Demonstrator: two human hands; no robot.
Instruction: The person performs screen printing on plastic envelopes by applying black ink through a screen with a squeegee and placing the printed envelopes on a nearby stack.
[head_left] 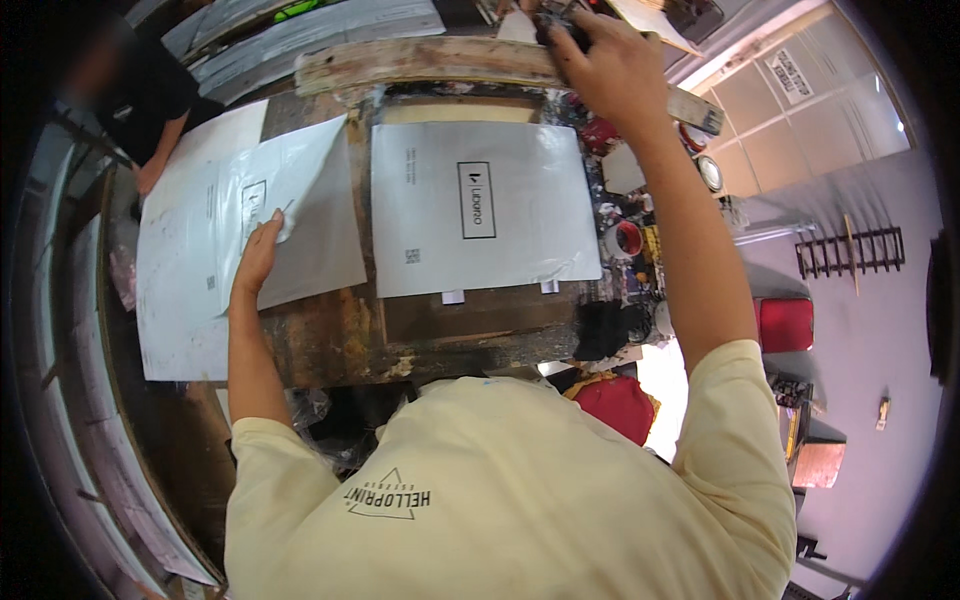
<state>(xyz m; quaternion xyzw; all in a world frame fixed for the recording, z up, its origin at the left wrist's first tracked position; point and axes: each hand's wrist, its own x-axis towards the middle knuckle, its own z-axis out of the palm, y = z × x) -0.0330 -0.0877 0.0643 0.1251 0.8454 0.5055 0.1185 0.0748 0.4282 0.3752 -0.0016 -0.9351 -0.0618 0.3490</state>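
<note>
My left hand pinches a glossy white plastic sheet on the left of the table. One far corner of it rises and folds over; a black printed design shows on it. Beneath lies a pale board or stack of sheets. A second white sheet with a framed black print lies flat in front of me. At the far right, my right hand closes around a dark, stained object, its kind unclear. That hand is above a worn wooden bar, which spans the far side of the flat sheet.
Ink pots, one red-rimmed, and stained clutter line the table's right side. A black cloth lies near its front edge. Another person stands at the far left, a hand by the pale board. Racks of sheets stand left.
</note>
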